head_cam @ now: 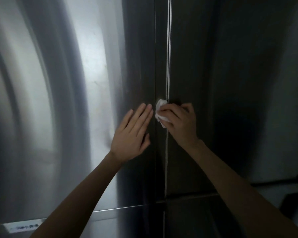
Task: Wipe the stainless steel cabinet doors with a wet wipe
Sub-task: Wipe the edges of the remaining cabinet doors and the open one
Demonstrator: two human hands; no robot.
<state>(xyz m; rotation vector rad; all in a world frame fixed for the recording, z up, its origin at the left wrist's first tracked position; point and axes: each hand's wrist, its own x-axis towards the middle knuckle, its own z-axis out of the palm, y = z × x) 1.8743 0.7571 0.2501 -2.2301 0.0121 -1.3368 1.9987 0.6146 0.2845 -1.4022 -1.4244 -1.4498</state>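
Two steel cabinet doors filled the view, the left door (58,100) bright with broad streaks of reflected light and the right door (230,66) much darker. Between them a thin, shiny seam (168,48) ran from 12 o'clock down towards 6 o'clock. The white wipe (160,111) was crumpled into a small wad just below the middle of the view, lying against the metal right at the seam, on its 9 o'clock side. The right hand (179,121) held it: the grip was closed around the wipe, with the fingers curled over the wad and the knuckles raised. Part of the wipe stuck out past the fingertips towards 10 o'clock, and a corner hung out towards 6 o'clock. The right forearm came in from 5 o'clock. The left hand (133,133) lay on the left door just beside the wipe, at the wipe's 8 o'clock. Its grip was wide and held nothing, the fingers straight, close together and pointing towards 1 o'clock, the tips near the wipe but apart from it. The left forearm came up from 7 o'clock. At 7 o'clock in the view, a pale label (23,226) with blurred, unreadable print sat on the horizontal ledge (110,213) below the left door.
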